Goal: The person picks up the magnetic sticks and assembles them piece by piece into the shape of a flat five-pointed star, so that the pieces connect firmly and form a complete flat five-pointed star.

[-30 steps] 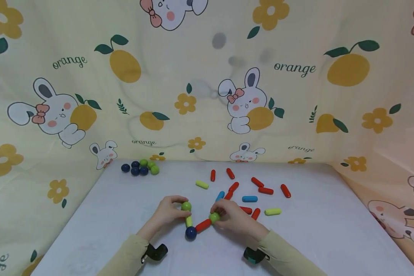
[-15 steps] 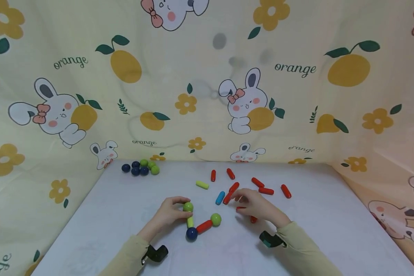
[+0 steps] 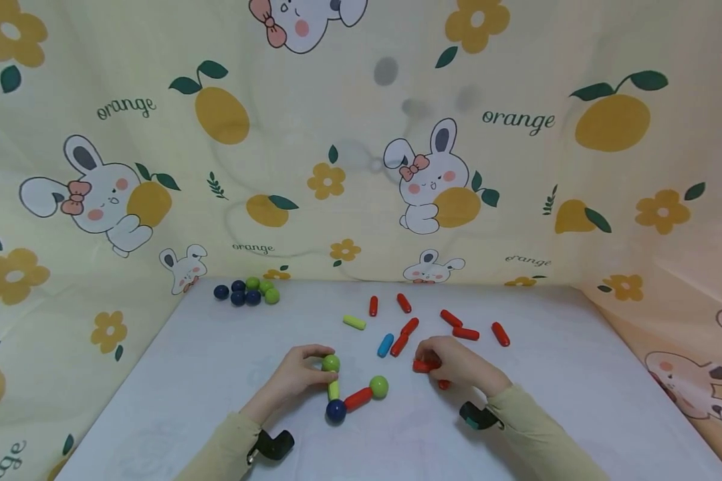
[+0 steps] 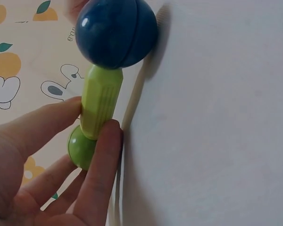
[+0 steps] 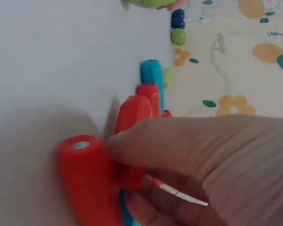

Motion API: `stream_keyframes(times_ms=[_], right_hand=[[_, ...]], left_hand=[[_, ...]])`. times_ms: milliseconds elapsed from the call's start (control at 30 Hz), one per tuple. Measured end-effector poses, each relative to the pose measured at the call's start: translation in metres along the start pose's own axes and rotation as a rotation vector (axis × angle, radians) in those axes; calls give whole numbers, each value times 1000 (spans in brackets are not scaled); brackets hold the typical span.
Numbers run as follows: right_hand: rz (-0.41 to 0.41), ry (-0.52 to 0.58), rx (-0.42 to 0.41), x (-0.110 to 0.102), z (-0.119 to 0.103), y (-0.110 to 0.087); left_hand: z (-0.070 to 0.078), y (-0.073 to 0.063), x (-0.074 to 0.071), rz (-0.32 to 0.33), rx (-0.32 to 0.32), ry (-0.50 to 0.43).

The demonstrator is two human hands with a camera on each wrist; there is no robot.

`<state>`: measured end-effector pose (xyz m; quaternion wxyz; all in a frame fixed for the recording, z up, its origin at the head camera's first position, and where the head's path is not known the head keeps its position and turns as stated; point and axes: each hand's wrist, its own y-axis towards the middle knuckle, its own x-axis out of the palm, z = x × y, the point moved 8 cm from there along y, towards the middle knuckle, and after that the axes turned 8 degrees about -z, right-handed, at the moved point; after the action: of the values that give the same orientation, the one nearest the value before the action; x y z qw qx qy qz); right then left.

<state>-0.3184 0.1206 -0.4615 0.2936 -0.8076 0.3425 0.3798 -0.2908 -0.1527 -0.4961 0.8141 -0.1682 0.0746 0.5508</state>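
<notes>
My left hand (image 3: 303, 374) pinches a green ball (image 3: 331, 363) and the end of a lime stick (image 3: 333, 391), thumb and fingers on either side in the left wrist view. That stick joins a navy ball (image 4: 115, 33), which links through a red stick (image 3: 357, 399) to a second green ball (image 3: 379, 387), forming a bent chain. My right hand (image 3: 460, 364) pinches another red stick (image 5: 133, 111) between thumb and fingers. Close by its thumb lies a further red stick (image 5: 89, 179) with a metal disc in its end, mostly covered by the hand in the head view.
Navy balls (image 3: 237, 298) and green balls (image 3: 272, 295) cluster at the table's back left. Several red sticks (image 3: 466, 333), a blue stick (image 3: 386, 345) and a lime stick (image 3: 354, 322) lie beyond my hands. A printed cloth (image 3: 361, 200) hangs behind the white table (image 3: 216, 381).
My right hand has let go of the green ball at the chain's right end and moved right to a loose red stick. The left hand keeps its grip, with the chain nearly still.
</notes>
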Motion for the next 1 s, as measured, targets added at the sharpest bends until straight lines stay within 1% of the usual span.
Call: stream_keyframes(times_ms=[133,300,400,500,567,633,767,1000], right_hand=[[-1,6,-80,-6,-11,6],[18,26,-246,-14,-40,23],[14,20,-331,-11,-59,37],[-16,24,-378,-3,-73,50],[-32,18,-399,1,-81,57],[-38,6,-410,5,-87,65],[-43,-17,-402,10,-94,78],[-73,-15,-373,17,-100,94]], left_hand=[[-1,0,2,-22,3,-28],[1,-2,5,-42,12,-57],[2,-3,5,-42,11,-54],[2,-3,4,-32,11,-37],[1,-2,4,-29,11,-48],[0,0,5,-30,14,-78],[0,2,4,-29,11,-153],[1,1,1,-6,-4,-157]])
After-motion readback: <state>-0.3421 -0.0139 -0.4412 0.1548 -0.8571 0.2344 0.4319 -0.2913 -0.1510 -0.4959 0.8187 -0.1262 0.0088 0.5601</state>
